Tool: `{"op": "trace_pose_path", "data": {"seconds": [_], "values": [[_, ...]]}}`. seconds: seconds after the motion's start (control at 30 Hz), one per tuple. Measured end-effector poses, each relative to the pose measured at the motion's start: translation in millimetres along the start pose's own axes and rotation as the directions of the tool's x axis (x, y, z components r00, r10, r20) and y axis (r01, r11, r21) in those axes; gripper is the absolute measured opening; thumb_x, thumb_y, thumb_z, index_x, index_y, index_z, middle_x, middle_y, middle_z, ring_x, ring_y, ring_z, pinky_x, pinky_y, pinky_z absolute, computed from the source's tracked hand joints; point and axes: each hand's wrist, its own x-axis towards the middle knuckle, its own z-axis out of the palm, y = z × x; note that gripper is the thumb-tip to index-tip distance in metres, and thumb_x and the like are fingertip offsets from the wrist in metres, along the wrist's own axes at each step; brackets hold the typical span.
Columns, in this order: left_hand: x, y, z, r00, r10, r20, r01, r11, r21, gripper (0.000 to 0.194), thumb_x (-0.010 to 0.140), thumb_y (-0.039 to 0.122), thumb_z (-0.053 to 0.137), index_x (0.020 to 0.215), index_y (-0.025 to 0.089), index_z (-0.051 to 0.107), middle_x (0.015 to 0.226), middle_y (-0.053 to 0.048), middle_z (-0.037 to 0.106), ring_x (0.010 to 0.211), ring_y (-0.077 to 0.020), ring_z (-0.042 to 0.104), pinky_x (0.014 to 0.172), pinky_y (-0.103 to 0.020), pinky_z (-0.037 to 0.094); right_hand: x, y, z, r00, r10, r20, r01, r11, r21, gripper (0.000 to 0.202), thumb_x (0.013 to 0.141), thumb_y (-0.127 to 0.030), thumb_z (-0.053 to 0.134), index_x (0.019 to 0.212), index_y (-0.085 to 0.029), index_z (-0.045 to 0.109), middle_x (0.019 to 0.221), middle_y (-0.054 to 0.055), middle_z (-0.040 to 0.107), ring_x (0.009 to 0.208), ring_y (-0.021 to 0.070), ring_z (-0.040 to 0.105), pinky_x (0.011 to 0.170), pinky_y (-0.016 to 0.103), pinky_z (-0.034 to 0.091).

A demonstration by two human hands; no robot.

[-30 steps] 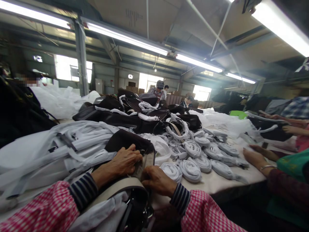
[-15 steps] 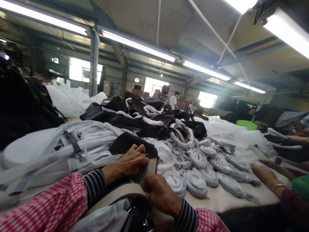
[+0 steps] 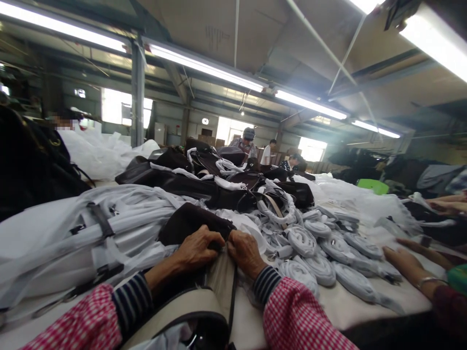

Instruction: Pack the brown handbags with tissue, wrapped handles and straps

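Note:
A dark brown bag [image 3: 195, 219] with a beige side panel [image 3: 222, 277] lies on the table in front of me. My left hand [image 3: 200, 247] is closed on the bag's upper edge, its fingertips bent over the dark fabric. Close beside it, my right hand [image 3: 246, 252] pinches the far corner of the same edge. A wide beige strap [image 3: 186, 308] with dark trim curves across the bag nearest me. The exact spot under my fingertips is hidden.
Rolled straps in white wrapping [image 3: 302, 240] lie to the right. White-wrapped bags [image 3: 91, 228] are heaped at left, and dark bags [image 3: 204, 187] pile up behind. At the right edge, a co-worker's hands [image 3: 408, 265] rest over the table. Other people stand farther back.
My right hand has moved up and away from me along the beige panel to the bag's top corner. My left hand stays at the edge, almost in place.

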Motion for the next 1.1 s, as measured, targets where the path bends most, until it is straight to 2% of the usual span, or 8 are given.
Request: {"op": "trace_pose_path", "data": {"seconds": [0.13,0.23,0.3,0.43,0.67,0.8,0.93,1.1], "values": [[0.4,9.0,-2.6,0.996,0.087,0.025,-0.089,0.983,0.163,0.028,0.084,0.015,0.057,0.102,0.027,0.074,0.096,-0.007,0.063,0.101,-0.0291,0.063,0.081,-0.039,0.049,1.8,1.6,8.9,0.997,0.041,-0.061,-0.038,0.998,0.052,0.009,0.091,-0.012,0.059,0.091,-0.014,0.068,0.09,0.009,0.073,0.082,0.0193,0.064,0.07,0.028,0.034],[8.6,15.1,-7.4,0.979,0.19,0.069,-0.202,0.944,0.262,0.023,0.083,0.007,0.055,0.091,0.023,0.071,0.094,-0.009,0.067,0.115,-0.0339,0.056,0.092,-0.046,0.044,-2.1,3.1,6.7,0.993,0.069,-0.093,-0.057,0.991,0.121,0.008,0.09,-0.012,0.061,0.087,-0.014,0.068,0.084,0.006,0.072,0.08,0.0187,0.064,0.072,0.027,0.037],[20.0,15.8,-11.8,0.973,0.212,0.092,-0.23,0.926,0.299,0.016,0.087,0.012,0.058,0.089,0.021,0.071,0.093,-0.009,0.068,0.107,-0.0326,0.058,0.095,-0.049,0.042,-4.1,4.0,3.0,0.992,0.074,-0.103,-0.055,0.983,0.174,0.008,0.088,-0.011,0.062,0.086,-0.015,0.068,0.081,0.004,0.071,0.077,0.0172,0.064,0.072,0.026,0.038],[41.7,14.9,-13.9,0.974,0.208,0.092,-0.227,0.924,0.308,0.017,0.093,0.02,0.057,0.089,0.019,0.072,0.088,-0.01,0.068,0.088,-0.0268,0.062,0.088,-0.044,0.043,-6.6,5.6,-2.8,0.991,0.073,-0.116,-0.041,0.967,0.253,0.012,0.084,-0.007,0.06,0.084,-0.015,0.069,0.08,0.004,0.071,0.076,0.0167,0.064,0.072,0.025,0.04],[40.9,12.7,5.1,0.989,0.148,0.004,-0.146,0.969,0.197,0.021,0.088,0.03,0.069,0.106,0.035,0.077,0.094,-0.003,0.071,0.104,-0.0268,0.062,0.092,-0.043,0.039,-10.0,10.5,-0.6,0.993,0.056,-0.105,-0.017,0.939,0.344,0.013,0.08,-0.005,0.064,0.082,-0.015,0.071,0.081,0.005,0.073,0.077,0.0179,0.067,0.074,0.026,0.045],[41.5,9.6,12.2,0.992,0.122,-0.039,-0.113,0.977,0.182,0.016,0.092,0.026,0.063,0.096,0.029,0.078,0.092,-0.003,0.072,0.104,-0.0269,0.059,0.086,-0.04,0.036,-7.7,10.2,-3.8,0.994,0.036,-0.098,0.005,0.921,0.389,0.013,0.082,-0.007,0.063,0.082,-0.015,0.073,0.081,0.005,0.074,0.078,0.0179,0.068,0.076,0.027,0.047],[38.1,9.8,14.6,0.988,0.132,-0.075,-0.117,0.978,0.175,0.015,0.095,0.026,0.061,0.096,0.026,0.076,0.096,-0.004,0.07,0.107,-0.026,0.055,0.085,-0.039,0.035,-9.3,21.1,-27.6,0.992,0.044,-0.116,0.026,0.84,0.542,0.02,0.091,-0.019,0.055,0.094,-0.015,0.074,0.086,0.007,0.075,0.075,0.0167,0.068,0.071,0.028,0.051],[32.5,11.3,11.8,0.979,0.183,-0.09,-0.166,0.972,0.168,0.014,0.097,0.024,0.06,0.094,0.024,0.073,0.099,-0.003,0.071,0.108,-0.0261,0.051,0.084,-0.039,0.033,-39.0,51.7,-85.3,0.976,0.216,0.034,-0.166,0.629,0.759,0.047,0.088,-0.034,0.056,0.131,-0.013,0.055,0.083,0.005,0.073,0.058,0.0146,0.064,0.043,0.02,0.042]]}}
